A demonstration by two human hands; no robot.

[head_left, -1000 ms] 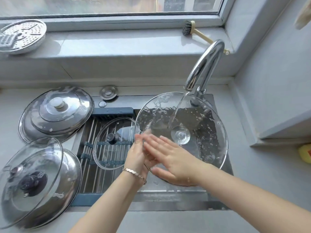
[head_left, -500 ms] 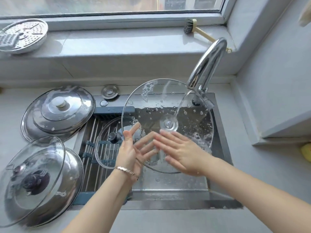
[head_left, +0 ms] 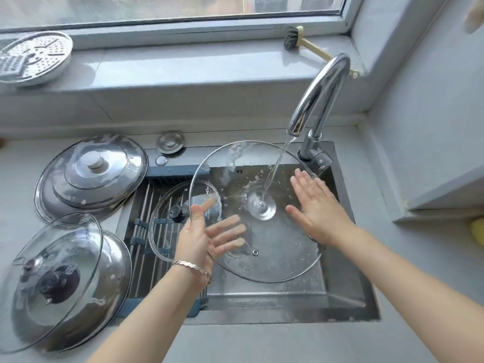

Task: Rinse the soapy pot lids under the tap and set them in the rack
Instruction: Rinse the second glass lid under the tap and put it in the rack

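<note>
A large glass lid (head_left: pixel 275 247) tilts over the sink (head_left: pixel 340 289), underside up, with foam near its far rim. Water from the tap (head_left: pixel 322 93) falls onto its centre. My left hand (head_left: pixel 201 239) holds the lid's left rim, thumb over the edge and straight fingers spread beneath the glass. My right hand (head_left: pixel 319 208) lies flat on the right part of the lid, fingers straight. A smaller glass lid (head_left: pixel 167 224) with a black knob lies on the roll-up rack (head_left: pixel 141 231) over the sink's left half.
Two stacked steel lids (head_left: pixel 91 174) sit on the counter at left. Nearer me, a glass lid (head_left: pixel 52 279) rests on another steel lid (head_left: pixel 115 271). A sink plug (head_left: pixel 170 142) lies behind the rack. On the sill are a brush (head_left: pixel 296 39) and a perforated plate (head_left: pixel 34 56).
My right hand slid from the lid's near edge across to its right side. My left hand shifted along the left rim, and the lid turned under the water stream.
</note>
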